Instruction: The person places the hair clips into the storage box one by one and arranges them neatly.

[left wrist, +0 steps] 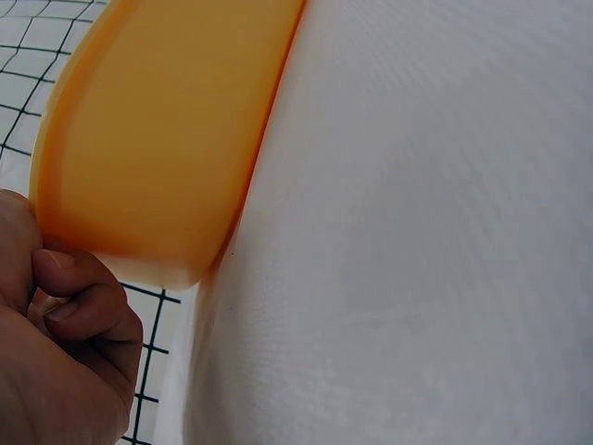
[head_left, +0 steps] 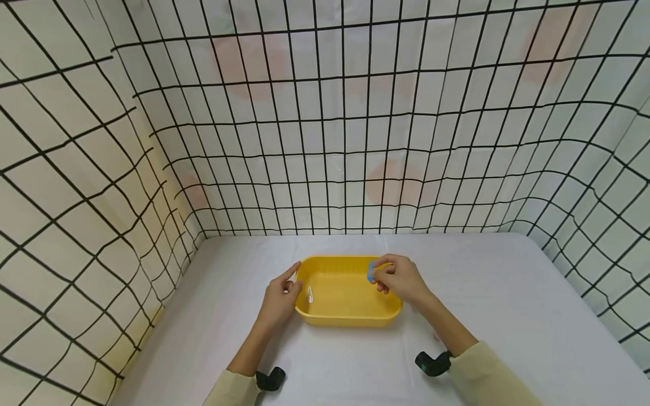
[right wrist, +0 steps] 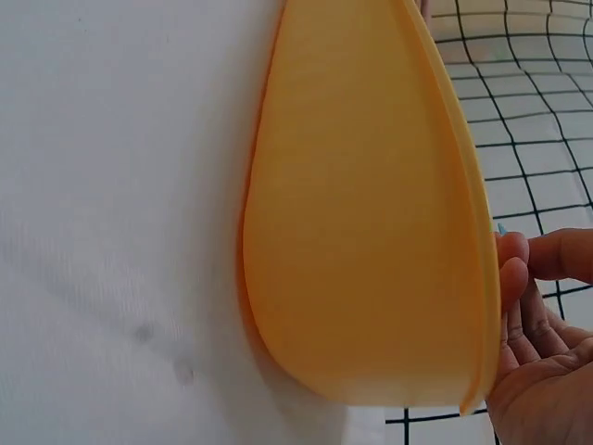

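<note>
Blue piece (head_left: pixel 370 272) sits between the thumb and fingertips of your right hand (head_left: pixel 398 277), a narrow pinch, over the back right part of the yellow tray (head_left: pixel 340 296). From your right wrist, only a blue tip shows above the fingers, past the tray's near wall; you cannot tell there whether the piece touches the tray.

Your left hand (head_left: pixel 276 300) grips the tray's left end, index finger and thumb at the rim; your left wrist view shows its other fingers curled in beside the wall.

Inside the tray, near the left wall and well apart from the blue piece, lies a small pale item (head_left: pixel 310 294), too small to identify. The tray rests on a white-covered table (head_left: pixel 487 293), with black mesh (head_left: pixel 344 152) rising behind it and along both sides. Your wrists each carry a black device (head_left: pixel 433 365).
</note>
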{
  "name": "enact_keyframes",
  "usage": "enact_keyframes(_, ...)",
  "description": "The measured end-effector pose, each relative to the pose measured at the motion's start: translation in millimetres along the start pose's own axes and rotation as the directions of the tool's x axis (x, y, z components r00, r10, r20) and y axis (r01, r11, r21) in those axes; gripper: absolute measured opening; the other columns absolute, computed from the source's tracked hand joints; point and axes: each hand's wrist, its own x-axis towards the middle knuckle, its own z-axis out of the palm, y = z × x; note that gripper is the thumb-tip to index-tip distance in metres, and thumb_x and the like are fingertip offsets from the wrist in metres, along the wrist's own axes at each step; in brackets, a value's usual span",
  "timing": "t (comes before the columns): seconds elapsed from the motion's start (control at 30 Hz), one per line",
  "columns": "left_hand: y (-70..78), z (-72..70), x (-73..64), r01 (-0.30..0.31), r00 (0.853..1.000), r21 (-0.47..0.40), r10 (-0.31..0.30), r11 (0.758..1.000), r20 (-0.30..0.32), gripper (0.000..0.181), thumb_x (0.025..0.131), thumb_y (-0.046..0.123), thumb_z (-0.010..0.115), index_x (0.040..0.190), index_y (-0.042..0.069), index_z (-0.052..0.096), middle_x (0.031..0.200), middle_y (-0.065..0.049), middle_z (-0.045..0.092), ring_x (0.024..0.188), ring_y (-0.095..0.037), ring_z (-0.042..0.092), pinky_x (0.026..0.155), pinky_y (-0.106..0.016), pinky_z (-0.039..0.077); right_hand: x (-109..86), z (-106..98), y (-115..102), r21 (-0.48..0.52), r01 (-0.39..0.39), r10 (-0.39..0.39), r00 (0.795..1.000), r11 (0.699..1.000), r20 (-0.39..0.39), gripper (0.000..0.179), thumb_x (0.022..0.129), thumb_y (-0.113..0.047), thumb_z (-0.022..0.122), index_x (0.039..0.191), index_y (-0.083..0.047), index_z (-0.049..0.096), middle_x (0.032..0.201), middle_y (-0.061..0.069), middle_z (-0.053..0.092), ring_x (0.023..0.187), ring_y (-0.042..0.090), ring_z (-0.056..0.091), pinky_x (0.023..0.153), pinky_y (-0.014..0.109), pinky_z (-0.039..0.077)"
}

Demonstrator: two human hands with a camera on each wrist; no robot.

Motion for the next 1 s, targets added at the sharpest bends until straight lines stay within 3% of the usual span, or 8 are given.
enact_keyframes(0.2,0.1,-1.4,-0.7,-0.002,1.000,0.003,0.002,1.000,0.007,0.052,0.100,0.015,0.062,0.151,0.020,0.054,0.061,0.003,0.043,0.050,-0.008,0.036,0.046,-0.019,0.034,8.5,19.0,-0.1,-0.021,0.006,-0.005,0.999,1.000,0.035,0.026,0.096,-0.012,0.069,0.117,0.001,0.064,0.085,0.021,0.075,0.062,0.025,0.066,0.059,0.025,0.057)
enact_keyframes(0.4,-0.1,-2.6,0.3,-0.007,1.000,0.008,0.007,1.000,0.005,0.053,0.100,0.015,0.062,0.151,0.020,0.054,0.061,0.003,0.042,0.050,-0.008,0.036,0.046,-0.019,0.033,15.6,36.4,-6.3,-0.012,-0.005,0.006,0.998,1.000,0.061,0.030,0.095,-0.010,0.071,0.121,0.003,0.064,0.084,0.020,0.076,0.065,0.031,0.069,0.057,0.025,0.057)
enact_keyframes(0.73,-0.7,-1.0,2.8,-0.009,1.000,0.012,0.009,1.000,0.010,0.053,0.099,0.017,0.062,0.151,0.022,0.054,0.061,0.003,0.043,0.050,-0.010,0.037,0.047,-0.020,0.035,29.2,59.7,-8.5,-0.011,-0.064,0.064,0.993,0.998,0.103,0.026,0.095,-0.011,0.071,0.118,0.001,0.065,0.080,0.013,0.075,0.061,0.021,0.066,0.057,0.025,0.055)
enact_keyframes(1.0,-1.2,-1.9,0.9,-0.005,1.000,0.016,0.005,1.000,0.004,0.052,0.100,0.017,0.062,0.151,0.021,0.054,0.060,0.003,0.042,0.049,-0.010,0.036,0.047,-0.020,0.034,34.5,77.3,-8.4,-0.030,-0.052,0.056,0.988,0.998,0.146,0.018,0.093,-0.005,0.069,0.109,0.002,0.067,0.076,0.011,0.074,0.056,0.021,0.066,0.056,0.029,0.058)
